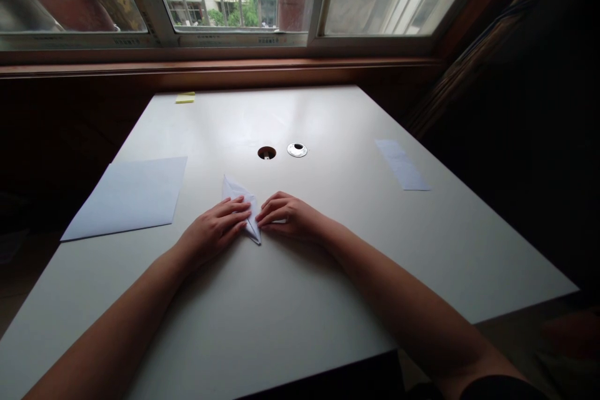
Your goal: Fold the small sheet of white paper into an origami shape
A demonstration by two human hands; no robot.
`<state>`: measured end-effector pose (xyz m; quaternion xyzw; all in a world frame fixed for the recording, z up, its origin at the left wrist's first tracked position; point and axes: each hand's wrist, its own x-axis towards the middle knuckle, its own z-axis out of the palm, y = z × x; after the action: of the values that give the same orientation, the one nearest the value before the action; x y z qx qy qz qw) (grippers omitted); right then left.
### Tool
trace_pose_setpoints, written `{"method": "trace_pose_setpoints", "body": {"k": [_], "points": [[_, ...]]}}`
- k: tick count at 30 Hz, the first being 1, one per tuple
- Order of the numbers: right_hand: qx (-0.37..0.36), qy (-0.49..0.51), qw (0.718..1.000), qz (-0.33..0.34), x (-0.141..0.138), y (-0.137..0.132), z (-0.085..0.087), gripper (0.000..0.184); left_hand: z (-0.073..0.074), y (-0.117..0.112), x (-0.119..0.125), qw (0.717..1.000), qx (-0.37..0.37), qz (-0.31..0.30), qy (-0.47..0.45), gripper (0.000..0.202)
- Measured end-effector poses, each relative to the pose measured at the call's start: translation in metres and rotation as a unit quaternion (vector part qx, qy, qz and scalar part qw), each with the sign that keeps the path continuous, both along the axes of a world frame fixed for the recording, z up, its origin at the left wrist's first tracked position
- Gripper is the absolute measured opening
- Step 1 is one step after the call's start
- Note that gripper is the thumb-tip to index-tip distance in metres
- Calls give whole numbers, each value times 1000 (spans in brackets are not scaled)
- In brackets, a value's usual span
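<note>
A folded piece of white paper [237, 189], long and pointed at both ends, lies on the white table with a crease running along it. My left hand [218, 225] rests on its left side, fingers stretched flat over the paper and covering part of it. At the paper's right edge is my right hand [290, 215], fingers bent and drawn together with the tips pinching that edge. The paper's near tip shows between the two hands.
A stack of white paper sheets [131, 197] lies at the table's left. A paper strip [403, 165] is at the right. Near the middle are a round cable hole [267, 153] and its silver cover [297, 150]. Yellow sticky notes [185, 97] lie by the far edge, below the window.
</note>
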<state>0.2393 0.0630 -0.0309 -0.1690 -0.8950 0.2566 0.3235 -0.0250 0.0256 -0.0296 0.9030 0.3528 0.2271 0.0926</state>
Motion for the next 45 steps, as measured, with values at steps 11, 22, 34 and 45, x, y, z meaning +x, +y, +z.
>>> {"method": "trace_pose_setpoints", "body": {"k": [11, 22, 34, 45], "points": [[-27, -18, 999, 34, -2, -10, 8, 12, 1, 1, 0, 999, -12, -22, 24, 36], [-15, -13, 999, 30, -4, -9, 3, 13, 3, 0, 2, 999, -19, -16, 39, 38], [47, -46, 998, 23, -3, -9, 10, 24, 4, -3, 4, 996, 30, 56, 61, 37], [126, -64, 989, -46, 3, 0, 1, 21, 8, -11, 12, 984, 86, 119, 97, 39]]}}
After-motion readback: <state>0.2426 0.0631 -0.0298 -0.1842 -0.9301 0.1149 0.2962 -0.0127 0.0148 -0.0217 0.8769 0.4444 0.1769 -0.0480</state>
